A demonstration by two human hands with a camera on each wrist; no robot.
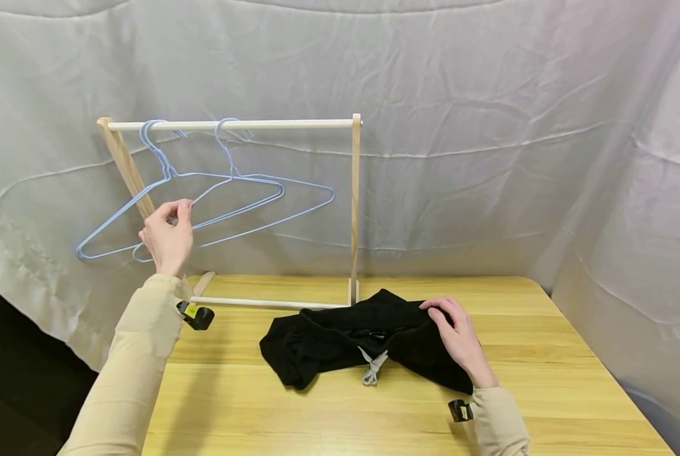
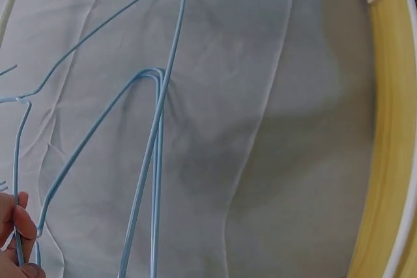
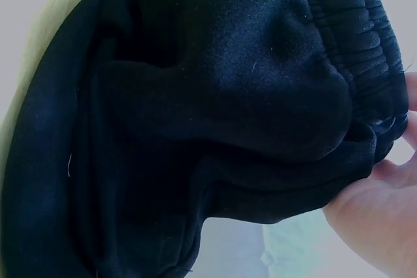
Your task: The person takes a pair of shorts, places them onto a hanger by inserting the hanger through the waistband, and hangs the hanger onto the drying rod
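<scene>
My left hand (image 1: 168,235) is raised at the rack and pinches one sloping shoulder of a light blue wire hanger (image 1: 333,192) between thumb and fingers. That hanger's hook is still over the white rail. In the left wrist view, the fingers (image 2: 25,222) wrap the thin wire. Black drawstring pants (image 1: 345,339) lie bunched on the table, with a grey tied cord (image 1: 374,367) at the front. At their right end, my right hand (image 1: 459,335) grips the edge of the waistband. The right wrist view shows the gathered elastic waistband (image 3: 365,50) between thumb and fingers.
More blue wire hangers (image 1: 107,221) hang close together on the left of the rail (image 1: 300,124). The rack's wooden right post (image 1: 355,209) stands just behind the pants. Grey fabric (image 1: 459,190) hangs behind the wooden table (image 1: 545,380).
</scene>
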